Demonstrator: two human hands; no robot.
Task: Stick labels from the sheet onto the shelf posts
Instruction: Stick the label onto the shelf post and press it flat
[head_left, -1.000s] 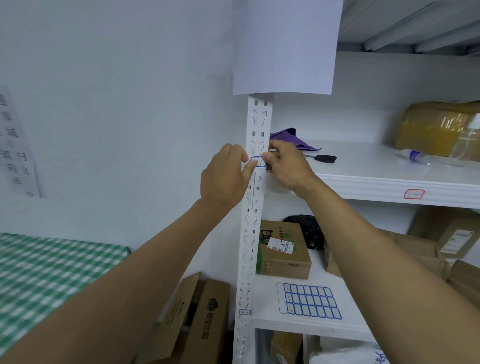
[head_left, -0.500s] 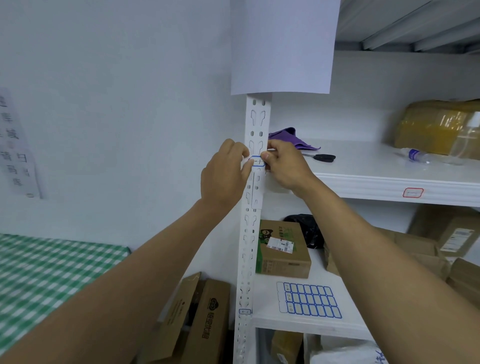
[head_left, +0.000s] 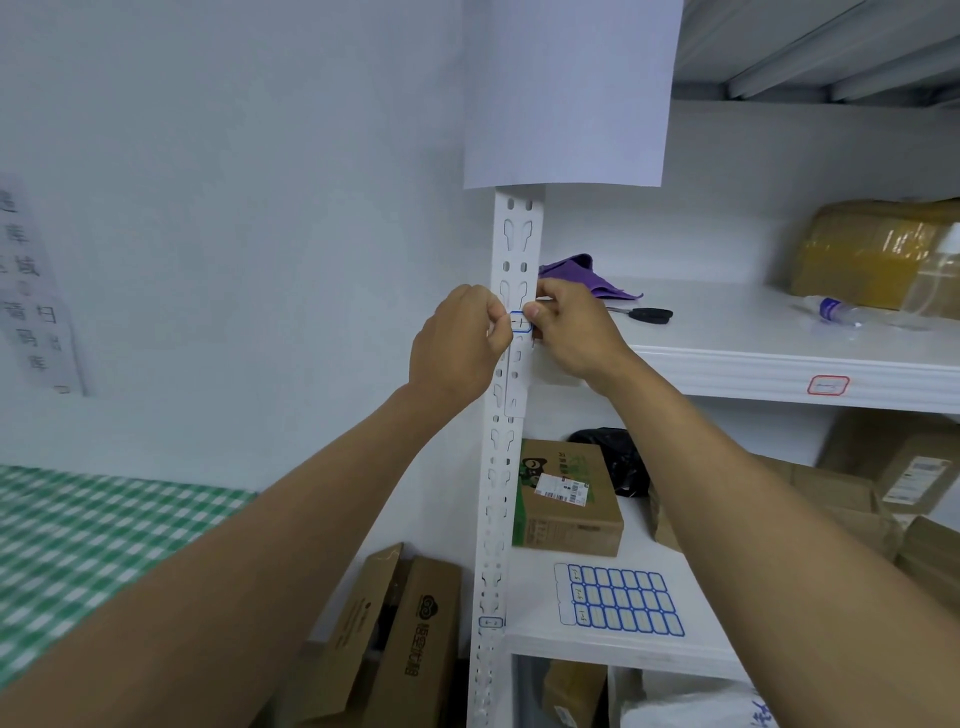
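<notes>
On the white slotted shelf post (head_left: 511, 364) at middle-shelf height, we've got both hands up: left hand (head_left: 457, 345) and right hand (head_left: 574, 332) pinch a blue-bordered label (head_left: 520, 322) from either side, fingers narrow, thumbs touching its edges, label flat against the post. Label sheet (head_left: 618, 600) lies on the lower shelf (head_left: 597, 652), beside a cardboard box (head_left: 566, 499).

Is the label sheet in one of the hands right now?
No, the label sheet lies flat on the lower shelf, while both hands are up at the shelf post pressing a blue-bordered label.
</notes>
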